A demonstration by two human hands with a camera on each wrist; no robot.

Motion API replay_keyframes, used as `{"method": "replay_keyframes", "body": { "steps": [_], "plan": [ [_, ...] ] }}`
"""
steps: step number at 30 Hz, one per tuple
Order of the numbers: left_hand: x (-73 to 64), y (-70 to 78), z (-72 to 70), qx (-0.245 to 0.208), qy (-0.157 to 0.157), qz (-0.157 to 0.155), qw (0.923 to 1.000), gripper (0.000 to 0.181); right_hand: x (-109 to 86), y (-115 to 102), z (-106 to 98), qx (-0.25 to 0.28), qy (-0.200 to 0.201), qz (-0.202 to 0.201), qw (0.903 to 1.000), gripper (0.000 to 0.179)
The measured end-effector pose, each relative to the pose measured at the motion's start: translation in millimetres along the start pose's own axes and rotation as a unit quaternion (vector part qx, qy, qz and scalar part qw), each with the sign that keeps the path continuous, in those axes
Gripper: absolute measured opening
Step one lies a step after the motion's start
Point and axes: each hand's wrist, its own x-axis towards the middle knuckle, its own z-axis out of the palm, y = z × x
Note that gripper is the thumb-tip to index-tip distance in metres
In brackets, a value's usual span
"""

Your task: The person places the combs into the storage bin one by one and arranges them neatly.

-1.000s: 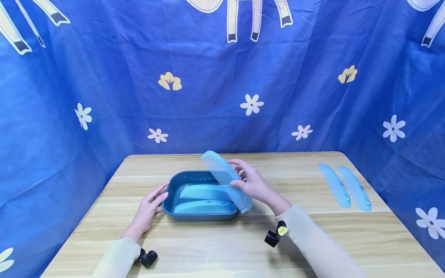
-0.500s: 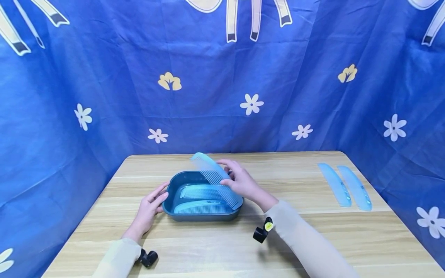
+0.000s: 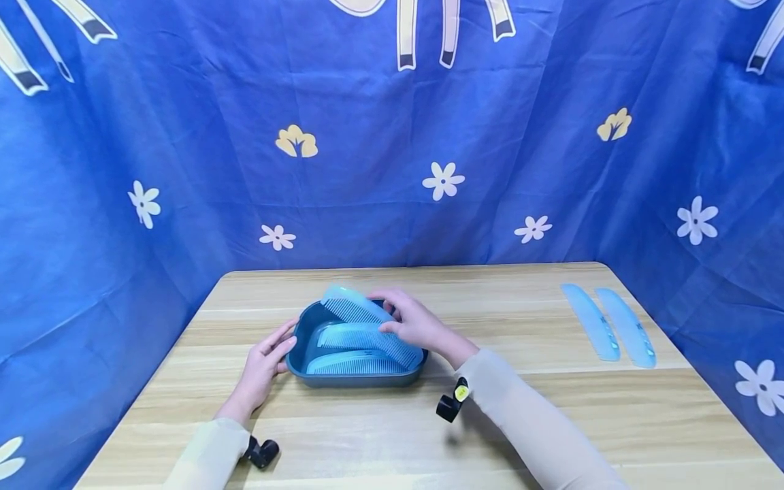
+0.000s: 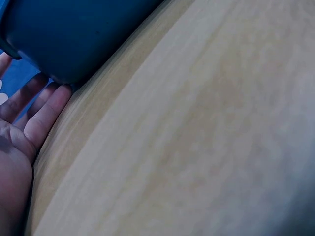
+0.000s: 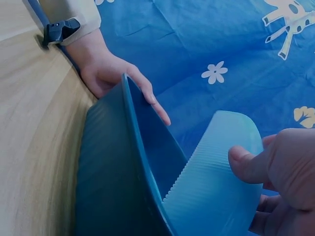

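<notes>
A dark teal plastic basin (image 3: 361,382) stands on the table left of the middle. Inside it, two light blue combs (image 3: 350,335) lie side by side, teeth toward the front. My right hand (image 3: 419,325) pinches a third light blue comb (image 3: 350,304) by its spine, thumb on the near face. That comb slants across the basin's opening, its right part overlapping the others. In the right wrist view the held comb (image 5: 219,167) dips past the rim, teeth toward the basin. My left hand (image 3: 260,367) rests its extended fingers (image 4: 47,115) against the basin's left end.
Two more light blue combs (image 3: 590,322) lie side by side near the table's right edge. The wooden table (image 3: 367,442) is bordered by a blue patterned curtain (image 3: 367,170) at the back and sides. Each wrist carries a small black camera (image 3: 450,406).
My right hand has moved left and slightly down, bringing its comb from above the basin's right end down into the opening. The left hand stays at the basin's left end.
</notes>
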Motion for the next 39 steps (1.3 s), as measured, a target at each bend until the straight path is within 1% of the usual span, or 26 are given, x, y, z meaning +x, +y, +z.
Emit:
{"method": "replay_keyframes", "body": {
  "steps": [8,14,21,26,32,39],
  "plan": [
    [-0.7,0.4,0.5,0.001,0.000,0.004,1.0000,0.052,2.6,1.3,8.5,-0.023,-0.053,0.006,0.9983,0.053],
    [-1.9,1.0,-0.2,0.009,0.007,-0.002,0.9999,0.051,4.4,1.8,15.8,-0.040,-0.070,0.007,0.9967,0.051],
    [-1.3,0.4,-0.5,0.006,0.002,0.002,1.0000,0.051,4.7,6.1,24.9,-0.069,-0.097,-0.011,0.9929,0.048],
    [-1.0,0.6,-0.7,0.004,0.000,0.004,1.0000,0.051,5.4,10.6,31.1,-0.083,-0.116,0.003,0.9898,0.046],
    [-1.4,0.0,-0.3,0.001,-0.001,0.005,1.0000,0.050,5.3,12.2,36.0,-0.085,-0.132,0.018,0.9875,0.045],
    [-0.2,1.3,1.6,0.005,0.002,0.006,1.0000,0.050,7.1,10.7,39.1,-0.104,-0.145,0.013,0.9838,0.042]
  ]
}}
